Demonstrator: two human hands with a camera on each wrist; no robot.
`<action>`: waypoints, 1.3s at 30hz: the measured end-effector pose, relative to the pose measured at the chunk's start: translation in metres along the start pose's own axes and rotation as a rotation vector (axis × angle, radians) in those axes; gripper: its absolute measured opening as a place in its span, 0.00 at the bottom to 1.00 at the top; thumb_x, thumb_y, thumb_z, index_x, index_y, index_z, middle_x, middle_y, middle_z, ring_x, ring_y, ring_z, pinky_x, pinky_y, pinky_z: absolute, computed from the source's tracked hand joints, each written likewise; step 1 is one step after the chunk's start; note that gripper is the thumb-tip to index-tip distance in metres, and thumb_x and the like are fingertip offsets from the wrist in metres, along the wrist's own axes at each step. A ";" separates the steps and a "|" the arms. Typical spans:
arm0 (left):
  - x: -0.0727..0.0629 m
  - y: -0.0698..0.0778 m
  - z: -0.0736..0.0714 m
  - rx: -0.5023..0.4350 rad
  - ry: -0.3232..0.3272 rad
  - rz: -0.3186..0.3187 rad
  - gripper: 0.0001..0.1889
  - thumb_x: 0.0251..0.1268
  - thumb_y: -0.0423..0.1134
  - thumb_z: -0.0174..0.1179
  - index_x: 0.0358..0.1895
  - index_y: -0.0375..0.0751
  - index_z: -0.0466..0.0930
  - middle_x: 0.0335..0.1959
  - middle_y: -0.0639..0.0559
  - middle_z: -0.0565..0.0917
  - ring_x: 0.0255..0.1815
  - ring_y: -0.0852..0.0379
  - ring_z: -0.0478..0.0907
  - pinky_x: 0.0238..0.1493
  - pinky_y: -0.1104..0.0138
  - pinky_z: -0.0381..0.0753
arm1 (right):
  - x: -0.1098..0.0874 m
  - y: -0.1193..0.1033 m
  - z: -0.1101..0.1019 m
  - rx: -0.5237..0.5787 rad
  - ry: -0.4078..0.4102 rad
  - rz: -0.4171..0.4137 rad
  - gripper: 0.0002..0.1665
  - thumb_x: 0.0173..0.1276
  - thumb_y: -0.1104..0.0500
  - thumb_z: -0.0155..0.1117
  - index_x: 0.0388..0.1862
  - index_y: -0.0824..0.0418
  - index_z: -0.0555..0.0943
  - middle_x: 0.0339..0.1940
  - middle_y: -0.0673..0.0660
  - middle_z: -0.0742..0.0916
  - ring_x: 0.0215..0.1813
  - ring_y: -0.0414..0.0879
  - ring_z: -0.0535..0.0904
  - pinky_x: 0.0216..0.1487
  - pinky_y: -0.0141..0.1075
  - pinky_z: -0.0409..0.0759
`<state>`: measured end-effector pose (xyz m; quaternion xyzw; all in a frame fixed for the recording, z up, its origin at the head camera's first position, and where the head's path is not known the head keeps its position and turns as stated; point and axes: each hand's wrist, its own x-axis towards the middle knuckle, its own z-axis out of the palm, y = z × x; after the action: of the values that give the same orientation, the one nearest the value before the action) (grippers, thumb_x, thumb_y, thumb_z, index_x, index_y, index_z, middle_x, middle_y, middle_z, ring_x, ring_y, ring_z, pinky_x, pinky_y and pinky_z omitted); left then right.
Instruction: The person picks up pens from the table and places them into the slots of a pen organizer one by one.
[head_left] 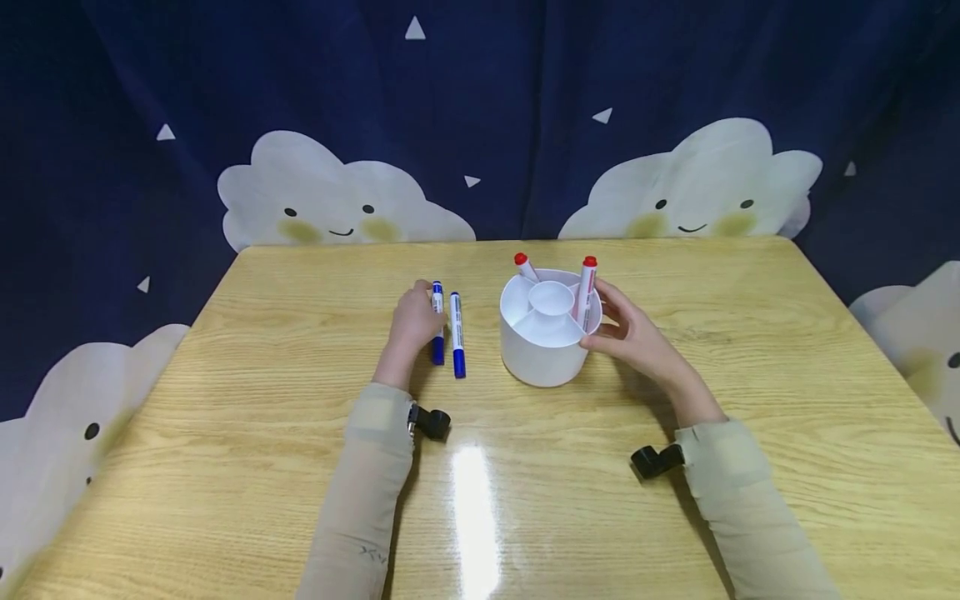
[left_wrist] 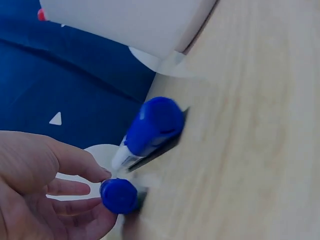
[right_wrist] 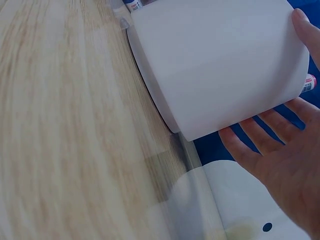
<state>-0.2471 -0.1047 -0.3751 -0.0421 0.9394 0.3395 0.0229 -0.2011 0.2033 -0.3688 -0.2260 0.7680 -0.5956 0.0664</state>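
On the wooden table, my left hand point(head_left: 414, 323) pinches a blue-capped whiteboard marker point(head_left: 438, 350) between thumb and fingers. Its blue cap end point(left_wrist: 119, 196) points at the camera in the left wrist view. Just right of it lies a second blue marker point(head_left: 458, 333), roughly parallel. My right hand point(head_left: 637, 335) holds the right side of a round white pen organizer point(head_left: 538, 360), thumb at the front rim and fingers spread along its wall. Two red-capped markers stand in the outer compartments, one at the right point(head_left: 587, 292) and one tilted at the back left point(head_left: 527, 267).
The wooden table point(head_left: 247, 367) ends at a dark blue curtain point(head_left: 510, 100) printed with clouds and triangles. Each sleeve cuff carries a small black wrist camera, one on the left point(head_left: 432, 423) and one on the right point(head_left: 654, 461). A bright reflection shows on the near tabletop.
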 end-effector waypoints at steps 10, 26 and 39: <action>-0.001 0.010 -0.014 -0.189 0.075 0.069 0.35 0.50 0.27 0.53 0.67 0.38 0.55 0.42 0.44 0.74 0.33 0.52 0.71 0.28 0.67 0.73 | 0.000 0.000 0.000 -0.004 0.004 0.003 0.47 0.56 0.66 0.65 0.71 0.52 0.53 0.66 0.57 0.65 0.60 0.44 0.66 0.58 0.36 0.71; -0.015 0.031 -0.028 -0.361 0.142 0.164 0.44 0.49 0.24 0.54 0.71 0.53 0.47 0.42 0.43 0.68 0.26 0.56 0.69 0.22 0.71 0.71 | 0.000 -0.001 0.000 0.001 -0.004 -0.002 0.47 0.56 0.67 0.65 0.71 0.53 0.53 0.65 0.57 0.65 0.60 0.47 0.66 0.59 0.37 0.70; -0.033 0.056 -0.043 -0.471 0.192 0.332 0.42 0.49 0.26 0.57 0.68 0.55 0.51 0.39 0.46 0.71 0.29 0.54 0.74 0.30 0.69 0.78 | 0.001 0.000 -0.002 -0.008 0.000 0.008 0.47 0.56 0.66 0.65 0.71 0.53 0.53 0.66 0.57 0.64 0.62 0.46 0.65 0.61 0.42 0.68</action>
<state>-0.2206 -0.0871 -0.3039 0.0760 0.8266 0.5418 -0.1321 -0.2027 0.2047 -0.3686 -0.2234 0.7711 -0.5924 0.0677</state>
